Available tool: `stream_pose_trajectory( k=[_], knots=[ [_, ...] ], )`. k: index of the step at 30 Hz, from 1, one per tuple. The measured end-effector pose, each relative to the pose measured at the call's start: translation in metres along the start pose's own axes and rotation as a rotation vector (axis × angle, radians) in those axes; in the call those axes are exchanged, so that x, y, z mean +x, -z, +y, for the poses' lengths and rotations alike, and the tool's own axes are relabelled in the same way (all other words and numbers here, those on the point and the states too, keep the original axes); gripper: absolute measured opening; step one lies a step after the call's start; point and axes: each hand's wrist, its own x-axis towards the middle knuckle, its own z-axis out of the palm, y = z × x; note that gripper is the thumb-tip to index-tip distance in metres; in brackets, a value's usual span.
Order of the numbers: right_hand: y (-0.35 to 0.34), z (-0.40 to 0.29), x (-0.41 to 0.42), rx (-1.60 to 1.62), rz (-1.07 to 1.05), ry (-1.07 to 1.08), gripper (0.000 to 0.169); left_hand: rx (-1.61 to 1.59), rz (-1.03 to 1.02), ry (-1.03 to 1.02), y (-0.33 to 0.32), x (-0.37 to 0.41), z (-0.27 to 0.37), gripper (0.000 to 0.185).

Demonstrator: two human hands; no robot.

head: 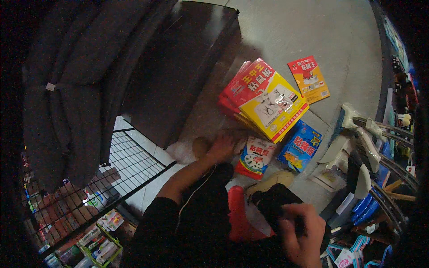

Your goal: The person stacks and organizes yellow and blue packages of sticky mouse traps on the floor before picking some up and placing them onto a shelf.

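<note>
My left hand (222,147) reaches down to the floor, blurred and in shadow, just left of a red and white packet (254,159). Its fingers are too dim to show whether they hold anything. A blue packet (300,147) lies to the right of that packet. Behind both is a fanned stack of red and yellow glue-board packs (268,100), with a single red and orange pack (309,79) lying flat beyond it. Over my dark-clothed leg hovers my right hand (303,231), its fingers bent. Whether something small sits between them is unclear.
A black wire-mesh rack (140,152) stands at left, with a green-edged tray of goods (100,246) below. Dark hanging cloth (77,83) and a dark panel (174,67) fill the upper left. Squeegee-like heads with metal poles (363,122) jut in at right. A red object (238,207) shows beneath me.
</note>
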Motion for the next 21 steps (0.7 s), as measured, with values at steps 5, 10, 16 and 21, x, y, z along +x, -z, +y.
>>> stream_pose_trajectory(
  k=[5, 10, 16, 21],
  knots=[
    [0.002, 0.002, -0.006, 0.077, -0.065, 0.109, 0.026, -0.942, 0.209, 0.579, 0.011, -0.033, -0.055, 0.045],
    [0.01, 0.015, -0.019, 0.213, -0.141, 0.234, 0.032, -1.996, 0.858, 0.397, 0.084, -0.099, -0.127, 0.038],
    [0.009, 0.015, -0.02, 0.386, -0.297, 0.102, 0.033, -0.86, 1.436, 0.575, 0.208, -0.144, -0.111, 0.028],
    [0.005, 0.007, -0.025, 0.295, -0.399, -0.009, 0.031, 0.185, 0.766, 0.564, 0.166, -0.124, -0.134, 0.038]
  ],
)
